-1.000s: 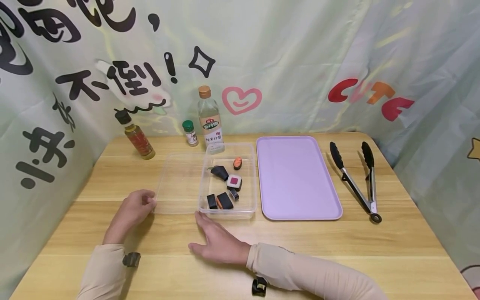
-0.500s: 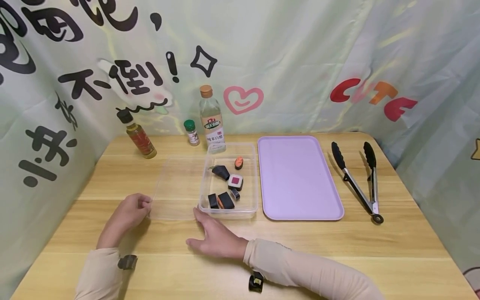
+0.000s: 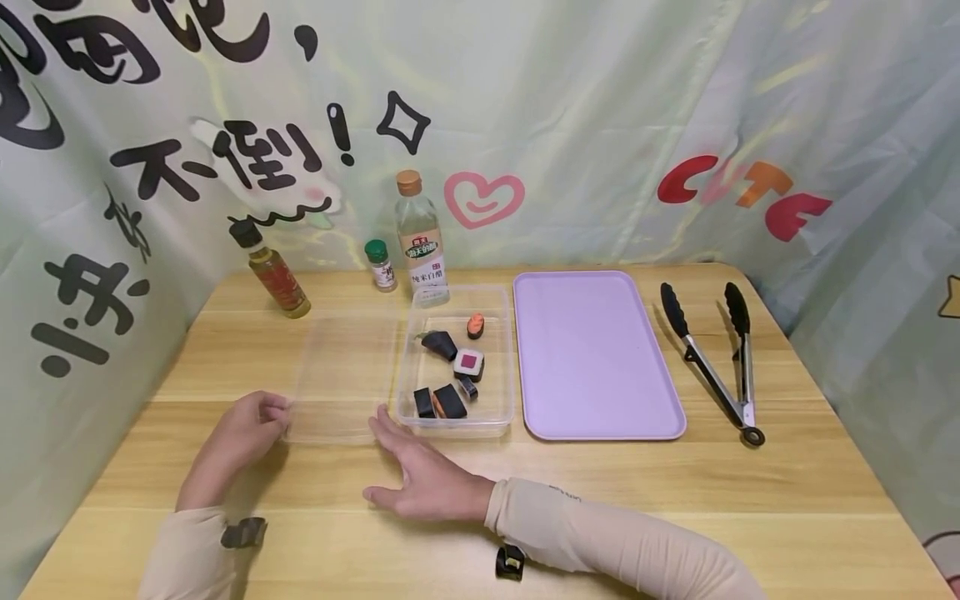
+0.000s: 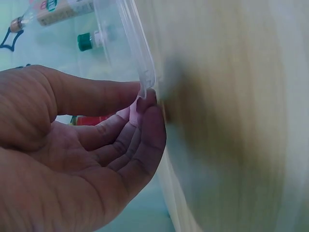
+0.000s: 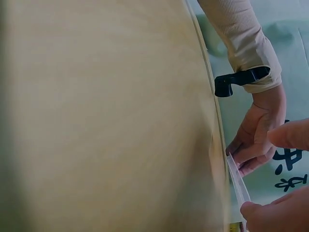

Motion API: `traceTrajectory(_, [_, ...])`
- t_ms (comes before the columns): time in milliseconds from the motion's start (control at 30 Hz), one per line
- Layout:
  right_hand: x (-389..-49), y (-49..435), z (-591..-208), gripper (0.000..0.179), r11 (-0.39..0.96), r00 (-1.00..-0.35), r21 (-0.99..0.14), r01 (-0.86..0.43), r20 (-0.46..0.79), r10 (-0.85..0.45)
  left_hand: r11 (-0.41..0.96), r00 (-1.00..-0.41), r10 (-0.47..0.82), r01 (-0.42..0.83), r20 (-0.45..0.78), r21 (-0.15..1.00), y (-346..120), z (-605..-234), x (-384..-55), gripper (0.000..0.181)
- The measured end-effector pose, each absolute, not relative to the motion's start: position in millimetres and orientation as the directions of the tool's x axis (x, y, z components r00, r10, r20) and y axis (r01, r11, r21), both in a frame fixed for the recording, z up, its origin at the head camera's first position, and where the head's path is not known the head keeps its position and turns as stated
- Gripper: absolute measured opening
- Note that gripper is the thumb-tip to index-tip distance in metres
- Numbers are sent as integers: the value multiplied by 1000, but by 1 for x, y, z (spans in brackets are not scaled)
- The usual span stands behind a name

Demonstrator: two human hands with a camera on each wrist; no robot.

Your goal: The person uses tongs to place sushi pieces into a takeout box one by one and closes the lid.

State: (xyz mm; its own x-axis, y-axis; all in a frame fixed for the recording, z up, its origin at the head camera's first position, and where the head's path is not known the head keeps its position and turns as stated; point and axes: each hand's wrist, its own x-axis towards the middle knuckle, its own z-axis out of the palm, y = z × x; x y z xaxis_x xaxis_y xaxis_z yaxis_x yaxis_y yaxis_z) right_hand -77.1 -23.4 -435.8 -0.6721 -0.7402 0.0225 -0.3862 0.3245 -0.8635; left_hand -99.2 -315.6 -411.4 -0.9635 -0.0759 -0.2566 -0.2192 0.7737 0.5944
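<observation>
A clear plastic lid [image 3: 341,375] lies low over the table, left of the clear plastic container [image 3: 453,424]. My left hand [image 3: 240,437] pinches the lid's near left corner between thumb and fingertips, as the left wrist view shows on the lid's edge [image 4: 145,72]. My right hand [image 3: 435,479] is stretched out with spread fingers, its fingertips right at the lid's near right corner. Inside the container sit several sushi pieces, among them a white one with a purple centre [image 3: 469,363], an orange-topped one [image 3: 476,325] and a dark cone [image 3: 439,344].
A purple tray [image 3: 600,358] lies right of the container, and metal tongs [image 3: 720,379] with black tips lie spread beyond it. Along the back stand an oil bottle [image 3: 279,279], a green-capped shaker [image 3: 381,268] and a vinegar bottle [image 3: 422,242]. A printed cloth [image 3: 585,125] encloses the table.
The lid has slid left and slightly nearer, out from beside the container. My left hand has moved left with it, and the right hand has shifted a little left.
</observation>
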Motion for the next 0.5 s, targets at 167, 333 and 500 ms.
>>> traceTrajectory(167, [-76, -22, -433, 86, 301, -650, -852, -429, 59, -758, 759, -970, -78, -208, -230, 617, -318, -409, -96, 33])
traceTrajectory(333, [-76, -20, -428, 86, 236, -617, -866, -441, 102, -780, 735, -971, -76, -207, -226, 646, -318, -409, -95, 33])
traceTrajectory(500, [-75, -15, -420, 87, 188, -595, -884, -428, 118, -795, 702, -972, -77, -211, -222, 680, -316, -406, -95, 38])
